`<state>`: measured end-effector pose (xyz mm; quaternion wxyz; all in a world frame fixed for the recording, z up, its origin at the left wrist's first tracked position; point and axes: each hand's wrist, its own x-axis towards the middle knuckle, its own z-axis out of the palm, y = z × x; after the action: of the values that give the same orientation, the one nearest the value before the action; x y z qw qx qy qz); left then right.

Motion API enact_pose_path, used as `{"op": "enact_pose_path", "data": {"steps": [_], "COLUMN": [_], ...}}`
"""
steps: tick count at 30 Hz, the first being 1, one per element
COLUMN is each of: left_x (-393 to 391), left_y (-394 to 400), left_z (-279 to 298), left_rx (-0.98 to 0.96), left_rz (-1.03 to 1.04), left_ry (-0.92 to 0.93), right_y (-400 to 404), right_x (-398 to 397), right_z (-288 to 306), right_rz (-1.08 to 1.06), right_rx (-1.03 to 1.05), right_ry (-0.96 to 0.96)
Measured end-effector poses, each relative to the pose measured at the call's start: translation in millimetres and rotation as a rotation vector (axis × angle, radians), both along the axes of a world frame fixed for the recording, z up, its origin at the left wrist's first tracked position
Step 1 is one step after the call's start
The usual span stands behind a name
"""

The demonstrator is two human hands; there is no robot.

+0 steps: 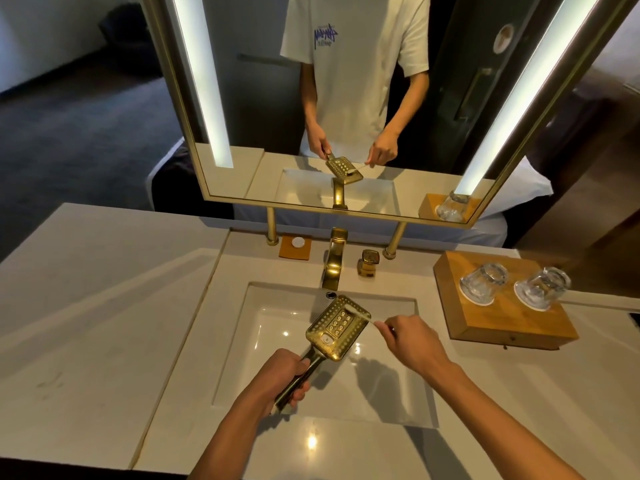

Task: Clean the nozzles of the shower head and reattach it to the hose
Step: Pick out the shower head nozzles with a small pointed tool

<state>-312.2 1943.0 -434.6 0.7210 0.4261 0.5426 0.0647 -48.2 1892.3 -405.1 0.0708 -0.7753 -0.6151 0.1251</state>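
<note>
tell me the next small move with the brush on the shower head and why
Probably draw the toothbrush back along the top row of nozzles. The right hand pinches its handle with the bristles resting at the far edge of the shower head, while the left hand grips the handle over the sink. The nearer rows look not yet reached, and no hose is in view.

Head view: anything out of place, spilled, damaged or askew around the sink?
Nothing stands out. The gold square shower head, off its hose, is held over the white sink basin by the left hand; the right hand pinches a thin white brush. Two clear glasses sit upside down on the wooden tray.
</note>
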Motion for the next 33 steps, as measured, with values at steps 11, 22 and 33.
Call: {"op": "enact_pose_path", "data": {"steps": [11,22,33], "left_x": [-1,-2,3], "left_y": [1,1,-1], "left_z": [-2,-6,-11], "left_rx": [-0.002,-0.042,-0.035], "left_rz": [-0.015,-0.009,-0.019], "left_ry": [0.018,0.02,0.011], "right_y": [4,17,27], "right_x": [-1,-6,3], "right_z": [-4,-1,8], "right_rz": [-0.001,0.001,-0.062], "right_rx": [-0.007,-0.017,-0.051], "right_ry": [-0.009,-0.061,-0.147]}}
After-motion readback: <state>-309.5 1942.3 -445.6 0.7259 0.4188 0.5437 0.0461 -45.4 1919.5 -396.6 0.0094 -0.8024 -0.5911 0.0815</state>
